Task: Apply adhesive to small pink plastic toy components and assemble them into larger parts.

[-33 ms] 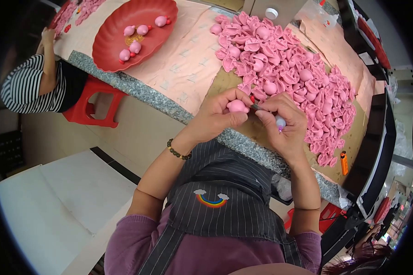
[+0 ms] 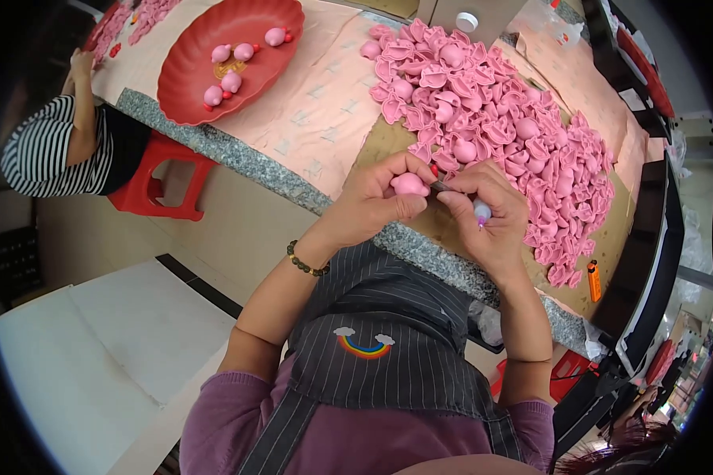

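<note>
My left hand [image 2: 382,192] is closed round a small, rounded pink piece [image 2: 409,185], pinched between thumb and forefinger. A tiny red bit [image 2: 434,170] shows just beyond that piece, at the fingertips. My right hand [image 2: 491,207] is closed too. Between its thumb and forefinger is a thin dark tool [image 2: 442,186], whose tip reaches toward the red bit; whether they touch I cannot tell. Tucked in the same hand is a small whitish bottle [image 2: 482,210] with a purple tip. Both hands are above the table's near edge, close to a heap of pink moulded pieces [image 2: 483,103].
A red scalloped tray [image 2: 184,99] holds several pink pieces with red bits. An orange lighter-like object [image 2: 593,281] lies right of the heap. The speckled stone edge [image 2: 238,153] runs along the table's front. A person in a striped top [image 2: 51,146] works at far left, beside a red stool [image 2: 162,178].
</note>
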{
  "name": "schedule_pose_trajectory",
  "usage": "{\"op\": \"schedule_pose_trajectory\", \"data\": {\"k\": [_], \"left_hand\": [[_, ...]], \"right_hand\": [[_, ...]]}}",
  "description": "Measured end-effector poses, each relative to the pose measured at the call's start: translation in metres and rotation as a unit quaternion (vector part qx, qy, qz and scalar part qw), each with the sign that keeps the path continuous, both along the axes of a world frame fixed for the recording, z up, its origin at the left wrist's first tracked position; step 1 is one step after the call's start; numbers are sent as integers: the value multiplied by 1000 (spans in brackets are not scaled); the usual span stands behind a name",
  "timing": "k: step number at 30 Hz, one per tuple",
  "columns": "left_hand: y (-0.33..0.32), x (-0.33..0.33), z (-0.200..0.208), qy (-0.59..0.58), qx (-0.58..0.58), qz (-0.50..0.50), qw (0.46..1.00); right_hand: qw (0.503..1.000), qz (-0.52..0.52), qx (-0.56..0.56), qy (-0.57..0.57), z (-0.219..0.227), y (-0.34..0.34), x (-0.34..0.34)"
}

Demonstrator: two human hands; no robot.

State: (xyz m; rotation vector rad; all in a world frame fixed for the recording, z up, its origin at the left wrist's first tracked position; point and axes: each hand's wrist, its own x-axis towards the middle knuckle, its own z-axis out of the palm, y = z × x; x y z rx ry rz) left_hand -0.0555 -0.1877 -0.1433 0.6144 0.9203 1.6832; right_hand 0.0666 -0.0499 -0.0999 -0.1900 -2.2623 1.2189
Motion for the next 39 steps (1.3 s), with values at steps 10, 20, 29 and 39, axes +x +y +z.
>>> {"op": "schedule_pose_trajectory", "data": {"k": [10,20,29,39], "left_hand": [[1,-1,-6,-14,15,-17,1000],[3,-3,-7,22,14,-32,999],[2,-2,0,-56,9,-59,997],[2,0,-1,27,-7,-32,999]], "right_hand": [[999,-17,6,28,-8,4,4],[998,-6,50,24,-11,5,3],[999,-4,13,33,-11,4,3],[1000,2,12,27,-11,4,5]]}}
